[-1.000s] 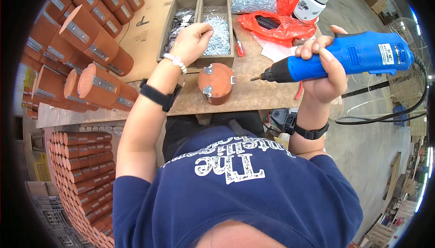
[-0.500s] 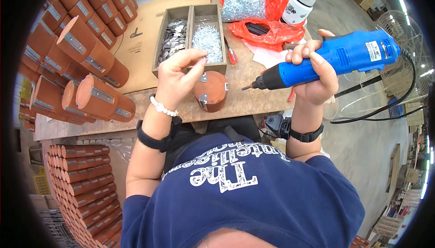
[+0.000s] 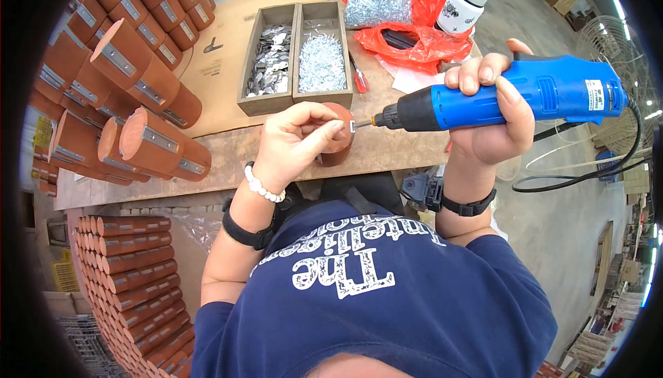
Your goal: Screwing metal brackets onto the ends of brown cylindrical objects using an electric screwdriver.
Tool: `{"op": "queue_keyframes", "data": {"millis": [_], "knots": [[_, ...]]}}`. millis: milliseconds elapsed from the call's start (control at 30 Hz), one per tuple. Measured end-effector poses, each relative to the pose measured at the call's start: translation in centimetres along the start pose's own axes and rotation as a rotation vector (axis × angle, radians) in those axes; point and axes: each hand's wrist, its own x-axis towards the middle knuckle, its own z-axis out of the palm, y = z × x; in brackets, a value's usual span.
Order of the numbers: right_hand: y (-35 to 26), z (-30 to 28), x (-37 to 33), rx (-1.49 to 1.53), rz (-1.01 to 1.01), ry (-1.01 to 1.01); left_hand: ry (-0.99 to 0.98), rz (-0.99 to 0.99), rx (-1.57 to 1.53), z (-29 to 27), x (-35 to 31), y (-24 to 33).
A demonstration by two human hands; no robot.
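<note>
My right hand [image 3: 494, 119] is wrapped round a blue electric screwdriver [image 3: 552, 93], held level with its bit pointing left. The bit's tip reaches a small metal piece [image 3: 352, 127] on the right side of a short reddish-brown cylinder [image 3: 338, 153]. This cylinder stands upright near the table's front edge. Over its top, my left hand [image 3: 291, 144] has thumb and fingers pinched together; whatever they hold, if anything, is too small to make out. That hand hides the cylinder's left part.
Behind the cylinder, a two-part wooden box [image 3: 295, 50] holds flat metal pieces [image 3: 271, 64] and screws [image 3: 320, 65]. A red-handled screwdriver [image 3: 361, 81] lies beside it. Stacked cylinders [image 3: 148, 81] crowd the left. Red bags [image 3: 442, 50] and a white bottle [image 3: 463, 6] stand back right.
The electric screwdriver's bit has come up to the cylinder's side. My left hand has moved right and down, over the cylinder's top, its fingers drawn closer together.
</note>
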Motion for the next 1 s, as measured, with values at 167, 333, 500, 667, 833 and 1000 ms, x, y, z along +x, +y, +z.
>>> {"op": "queue_keyframes", "data": {"millis": [167,333,500,667,833,1000], "knots": [[0.3,0.5,0.1,0.041,-0.044,-0.053,-0.020,0.020,0.017,-0.3,-0.4,-0.5],[0.5,0.5,0.0,0.050,-0.037,-0.100,-0.009,0.006,-0.048,0.3,-0.7,-0.6],[0.7,0.8,0.0,0.042,-0.019,-0.115,-0.037,0.036,-0.003,0.3,-0.9,-0.6],[0.6,0.8,0.0,0.037,-0.017,-0.167,-0.117,-0.056,0.031,0.0,-1.1,-0.5],[0.2,1.2,0.0,0.014,-0.002,-0.207,-0.136,-0.070,0.119,0.1,-0.9,-0.3],[0.1,1.3,0.1,0.028,-0.015,-0.277,-0.166,-0.004,0.248,0.0,-0.8,-0.1]]}}
